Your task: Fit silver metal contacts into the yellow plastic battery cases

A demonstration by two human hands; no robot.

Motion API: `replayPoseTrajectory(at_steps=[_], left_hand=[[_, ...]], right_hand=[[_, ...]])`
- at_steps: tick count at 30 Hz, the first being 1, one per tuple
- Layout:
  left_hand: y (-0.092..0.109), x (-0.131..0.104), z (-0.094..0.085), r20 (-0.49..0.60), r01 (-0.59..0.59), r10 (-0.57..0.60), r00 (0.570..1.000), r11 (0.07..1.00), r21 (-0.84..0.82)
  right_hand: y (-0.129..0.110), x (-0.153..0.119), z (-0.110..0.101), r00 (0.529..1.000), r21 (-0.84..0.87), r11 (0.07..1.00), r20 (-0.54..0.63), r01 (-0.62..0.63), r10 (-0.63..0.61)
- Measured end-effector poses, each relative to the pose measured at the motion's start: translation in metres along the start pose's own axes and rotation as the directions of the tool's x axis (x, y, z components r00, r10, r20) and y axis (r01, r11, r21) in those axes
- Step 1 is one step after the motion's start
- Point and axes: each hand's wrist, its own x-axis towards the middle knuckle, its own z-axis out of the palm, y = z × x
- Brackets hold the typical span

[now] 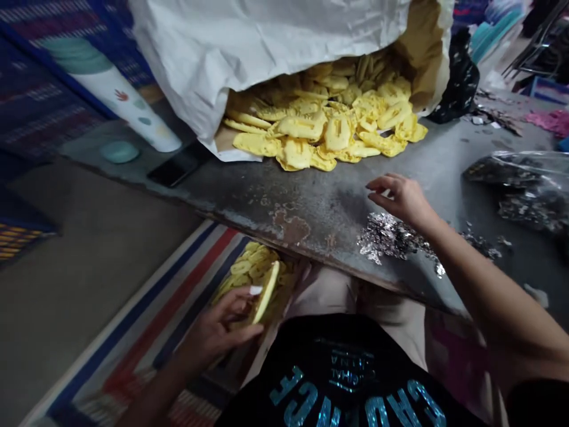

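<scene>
In my left hand (231,320), low beside the table edge, is a flat yellow moulded piece (267,293), seen nearly edge-on between the thumb and fingers. Beneath it, a striped sack (178,296) contains more such yellow pieces (249,261). My right hand (395,193) hovers over the table with its fingers bent and the tips slightly apart; nothing shows between them. Just below that hand lies a heap of small shiny silver metal parts (386,237). Ahead, many yellow pieces (329,127) spill from the mouth of a big white sack (275,35).
A dark phone (178,166), a tumbler (120,95) and a round teal lid (120,152) are at the table's left. On the right, a clear plastic bag (524,184) holds dark shiny parts. A black bag (460,80) stands beside the white sack. Blue crates (66,53) rise behind.
</scene>
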Motion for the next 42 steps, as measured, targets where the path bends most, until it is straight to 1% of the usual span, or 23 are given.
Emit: replayPoseTrajectory(at_steps=[1, 3, 4, 5, 7, 9, 11, 13, 15, 17, 19, 21, 22, 23, 25, 27, 29, 31, 34, 36, 38, 40, 42], left_hand=[[-0.011, 0.002, -0.008, -0.118, 0.017, -0.004, 0.993, 0.994, 0.111], [-0.030, 0.007, -0.017, -0.319, 0.037, 0.051, 0.946, 0.964, 0.264], [-0.036, 0.011, -0.018, -0.381, 0.044, 0.076, 0.921, 0.954, 0.296], [-0.041, 0.014, -0.017, -0.409, 0.046, 0.087, 0.909, 0.952, 0.304], [-0.043, 0.018, -0.011, -0.408, 0.036, 0.083, 0.909, 0.961, 0.275], [-0.037, 0.019, -0.002, -0.394, 0.003, 0.093, 0.914, 0.972, 0.236], [-0.025, 0.018, 0.008, -0.373, -0.040, 0.109, 0.921, 0.981, 0.187], [-0.011, 0.018, 0.019, -0.360, -0.083, 0.126, 0.924, 0.988, 0.132], [0.005, 0.019, 0.031, -0.344, -0.128, 0.142, 0.928, 0.990, 0.065], [0.025, 0.024, 0.043, -0.309, -0.173, 0.162, 0.937, 0.985, -0.010], [0.048, 0.035, 0.054, -0.246, -0.213, 0.189, 0.951, 0.974, -0.076], [0.076, 0.050, 0.064, -0.184, -0.252, 0.225, 0.957, 0.958, -0.139], [0.090, 0.059, 0.069, -0.176, -0.278, 0.246, 0.953, 0.942, -0.186], [0.103, 0.069, 0.075, -0.199, -0.316, 0.266, 0.943, 0.901, -0.297], [0.128, 0.086, 0.087, -0.103, -0.326, 0.316, 0.943, 0.825, -0.461], [0.147, 0.094, 0.102, 0.008, -0.301, 0.358, 0.934, 0.797, -0.523], [0.159, 0.089, 0.118, 0.116, -0.251, 0.363, 0.925, 0.809, -0.531], [0.162, 0.071, 0.136, 0.183, -0.198, 0.334, 0.925, 0.832, -0.517], [0.151, 0.043, 0.161, 0.249, -0.137, 0.318, 0.915, 0.825, -0.549], [0.138, 0.032, 0.172, 0.365, -0.064, 0.310, 0.878, 0.831, -0.552], [0.127, 0.028, 0.174, 0.480, 0.021, 0.247, 0.842, 0.873, -0.487], [0.119, 0.029, 0.170, 0.559, 0.099, 0.165, 0.813, 0.906, -0.411], [0.116, 0.031, 0.164, 0.650, 0.180, 0.095, 0.754, 0.922, -0.343]], right_hand=[[0.006, 0.024, 0.012, 0.999, -0.035, 0.999, 0.044, 0.007, -0.005], [0.012, 0.068, 0.041, 0.996, -0.092, 0.995, 0.082, 0.025, -0.018], [0.011, 0.087, 0.056, 0.997, -0.110, 0.994, 0.080, 0.026, -0.017], [0.009, 0.103, 0.070, 0.997, -0.131, 0.991, 0.071, 0.019, -0.010], [0.002, 0.128, 0.091, 0.999, -0.175, 0.985, 0.051, -0.005, 0.014], [-0.006, 0.140, 0.101, 0.998, -0.224, 0.974, 0.052, -0.026, 0.039], [-0.014, 0.140, 0.098, 0.996, -0.261, 0.965, 0.074, -0.033, 0.054], [-0.018, 0.130, 0.084, 0.993, -0.276, 0.961, 0.099, -0.029, 0.059], [-0.017, 0.115, 0.062, 0.992, -0.276, 0.961, 0.107, -0.035, 0.067], [-0.012, 0.097, 0.036, 0.993, -0.225, 0.973, 0.091, -0.053, 0.076], [-0.007, 0.077, 0.008, 0.993, -0.076, 0.991, 0.044, -0.106, 0.110], [-0.006, 0.054, -0.017, 0.979, 0.123, 0.972, -0.006, -0.201, 0.203], [-0.009, 0.040, -0.028, 0.965, 0.206, 0.945, -0.010, -0.254, 0.262], [-0.012, 0.026, -0.037, 0.954, 0.262, 0.921, -0.007, -0.289, 0.301], [-0.023, -0.007, -0.051, 0.955, 0.358, 0.887, 0.074, -0.293, 0.286], [-0.039, -0.044, -0.058, 0.961, 0.476, 0.835, 0.147, -0.277, 0.235], [-0.056, -0.085, -0.059, 0.959, 0.616, 0.735, 0.178, -0.284, 0.221], [-0.068, -0.128, -0.057, 0.944, 0.732, 0.599, 0.214, -0.324, 0.250], [-0.075, -0.187, -0.046, 0.899, 0.816, 0.425, 0.240, -0.391, 0.367], [-0.077, -0.220, -0.032, 0.861, 0.866, 0.321, 0.211, -0.384, 0.462], [-0.082, -0.247, -0.012, 0.815, 0.905, 0.191, 0.230, -0.380, 0.532], [-0.090, -0.267, 0.008, 0.767, 0.925, 0.077, 0.260, -0.373, 0.587], [-0.097, -0.279, 0.021, 0.719, 0.934, 0.004, 0.272, -0.357, 0.639]])
